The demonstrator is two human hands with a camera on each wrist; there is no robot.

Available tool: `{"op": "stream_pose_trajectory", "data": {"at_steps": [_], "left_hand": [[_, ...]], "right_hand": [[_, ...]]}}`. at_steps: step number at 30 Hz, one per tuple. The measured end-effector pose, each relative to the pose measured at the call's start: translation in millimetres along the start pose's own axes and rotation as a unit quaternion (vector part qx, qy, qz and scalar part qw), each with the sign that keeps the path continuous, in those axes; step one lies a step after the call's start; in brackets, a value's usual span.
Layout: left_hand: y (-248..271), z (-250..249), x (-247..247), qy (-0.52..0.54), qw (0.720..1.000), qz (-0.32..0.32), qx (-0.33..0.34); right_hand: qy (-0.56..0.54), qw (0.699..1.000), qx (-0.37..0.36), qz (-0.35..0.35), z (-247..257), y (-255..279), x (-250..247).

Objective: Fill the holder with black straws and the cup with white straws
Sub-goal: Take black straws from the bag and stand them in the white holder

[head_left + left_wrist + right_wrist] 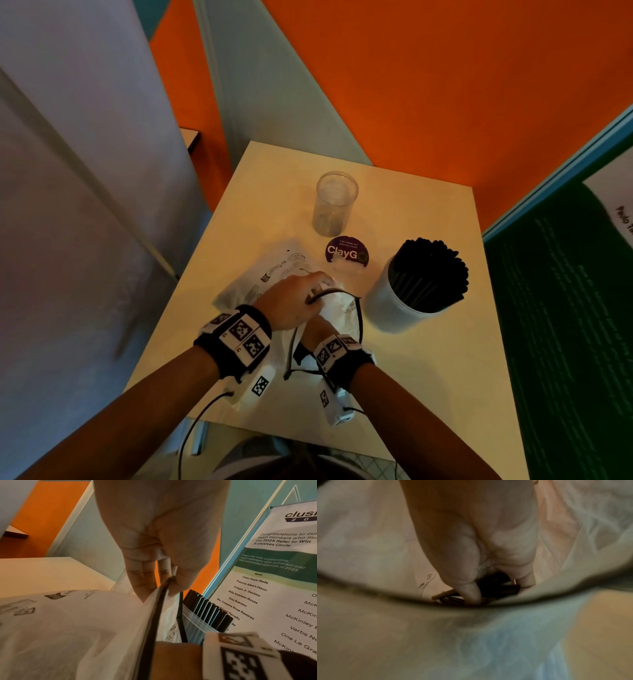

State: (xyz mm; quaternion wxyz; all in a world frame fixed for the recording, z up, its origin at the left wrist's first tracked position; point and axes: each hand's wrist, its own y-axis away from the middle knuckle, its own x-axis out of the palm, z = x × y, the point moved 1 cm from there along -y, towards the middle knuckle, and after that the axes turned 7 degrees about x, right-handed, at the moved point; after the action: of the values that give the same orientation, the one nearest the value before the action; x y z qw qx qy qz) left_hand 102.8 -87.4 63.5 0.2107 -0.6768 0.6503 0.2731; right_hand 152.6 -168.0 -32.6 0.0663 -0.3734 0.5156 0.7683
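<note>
Black straws [432, 270] fill the white holder [394, 305] near the tabletop's [428, 377] right edge; the clear cup [334, 204] stands toward the far edge. The left hand [291, 301] pinches the plastic bag's [250, 287] dark rim open mid-table. Inside, the right hand [471, 540] grasps dark straws [498, 586].

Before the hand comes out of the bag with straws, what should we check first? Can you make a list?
1. Left hand holds the bag mouth open: ok.
2. Right hand is inside, fingers on straws: ok.
3. Grabbed straws are one colour: cannot tell, dark and pale ones mixed.
4. Holder has room for more black straws: not ok, looks packed.
5. Cup upright and empty: ok.
</note>
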Motion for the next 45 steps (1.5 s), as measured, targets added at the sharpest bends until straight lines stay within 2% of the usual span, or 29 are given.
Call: {"op": "stream_pose_trajectory", "data": {"at_steps": [3, 6, 8, 10, 12, 15, 18, 23, 26, 28, 30, 34, 37, 38, 41, 43, 45], "left_hand": [[0, 1, 1, -0.005, 1.000, 0.000, 0.000], [0, 1, 3, -0.018, 1.000, 0.004, 0.001], [-2, 0, 6, -0.033, 0.999, 0.000, 0.011], [-5, -3, 11, -0.077, 0.996, 0.000, 0.045], [-10, -10, 20, -0.152, 0.982, 0.022, 0.106], [-19, -23, 35, -0.189, 0.965, 0.068, 0.170], [-30, -33, 54, -0.184, 0.959, 0.104, 0.190], [-52, -47, 80, -0.143, 0.970, 0.133, 0.145], [-65, -50, 87, -0.125, 0.976, 0.133, 0.119], [-72, -50, 87, -0.112, 0.980, 0.118, 0.112], [-77, -52, 83, -0.081, 0.986, 0.096, 0.110], [-86, -66, 79, -0.005, 0.991, 0.053, 0.126], [-94, -80, 81, 0.043, 0.988, 0.038, 0.145], [-96, -85, 80, 0.055, 0.987, 0.036, 0.148], [-103, -89, 77, 0.075, 0.987, 0.020, 0.140], [-105, -82, 73, 0.088, 0.988, -0.008, 0.129], [-105, -71, 71, 0.055, 0.987, -0.044, 0.142]], "right_hand": [[-0.013, 1.000, 0.004, 0.021, -2, 3, -5], [-0.008, 1.000, -0.010, 0.010, -12, 6, -11], [-0.032, 0.998, -0.028, 0.043, -21, 14, -22], [-0.072, 0.993, -0.030, 0.091, -33, 28, -35], [-0.084, 0.990, -0.035, 0.108, -50, 44, -50], [-0.061, 0.993, -0.028, 0.092, -82, 68, -68], [-0.071, 0.992, -0.032, 0.096, -112, 97, -86], [-0.072, 0.992, -0.102, 0.025, -145, 145, -119], [-0.135, 0.984, -0.110, -0.039, -159, 161, -125], [-0.243, 0.956, -0.106, -0.122, -167, 165, -127], [-0.344, 0.911, -0.120, -0.192, -176, 167, -128], [-0.454, 0.835, -0.210, -0.230, -175, 170, -118], [-0.521, 0.777, -0.244, -0.255, -167, 171, -118], [-0.530, 0.768, -0.250, -0.257, -167, 172, -123], [-0.522, 0.769, -0.240, -0.280, -180, 181, -149], [-0.537, 0.755, -0.228, -0.298, -194, 190, -167], [-0.535, 0.754, -0.213, -0.315, -208, 197, -180]]}}
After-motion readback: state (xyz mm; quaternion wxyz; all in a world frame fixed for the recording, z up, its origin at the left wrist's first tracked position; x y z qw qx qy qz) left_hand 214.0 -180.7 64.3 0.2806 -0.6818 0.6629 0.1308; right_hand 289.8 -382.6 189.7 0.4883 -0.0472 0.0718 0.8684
